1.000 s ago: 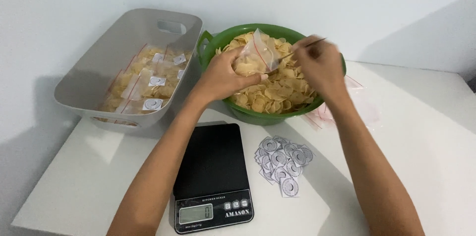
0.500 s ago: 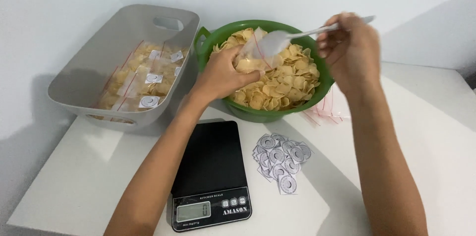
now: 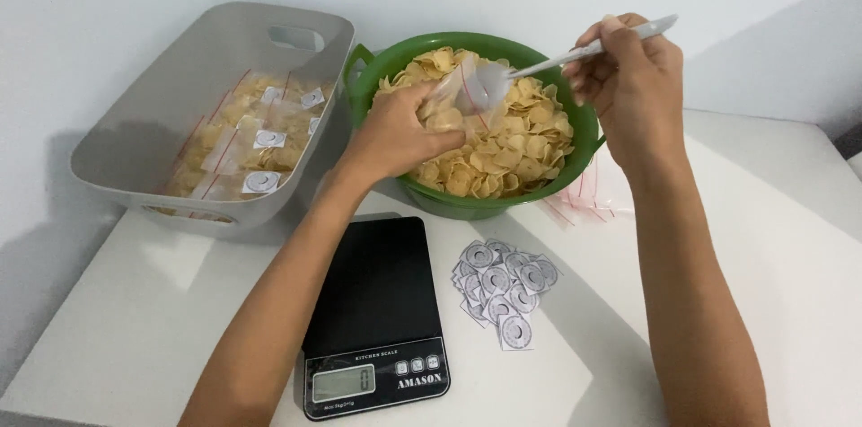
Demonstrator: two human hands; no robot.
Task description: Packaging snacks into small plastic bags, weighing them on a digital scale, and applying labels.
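A green bowl [image 3: 575, 131] heaped with pale yellow chips [image 3: 521, 135] stands at the back of the white table. Over the chips, my left hand [image 3: 395, 131] holds a small clear zip bag [image 3: 458, 90] with a red seal line, partly filled with chips. My right hand [image 3: 628, 77] grips the handle of a white plastic spoon [image 3: 557, 59], its bowl tipped at the mouth of the bag.
A grey tub [image 3: 180, 95] at the left holds several filled, labelled chip bags [image 3: 256, 144]. A black kitchen scale [image 3: 377, 310] sits in front, with a pile of round-printed paper labels [image 3: 503, 288] beside it. Empty zip bags [image 3: 593, 193] lie right of the bowl.
My right hand lifted out of the chips with the spoon and brought its bowl to the bag's mouth. My left hand kept the bag over the bowl.
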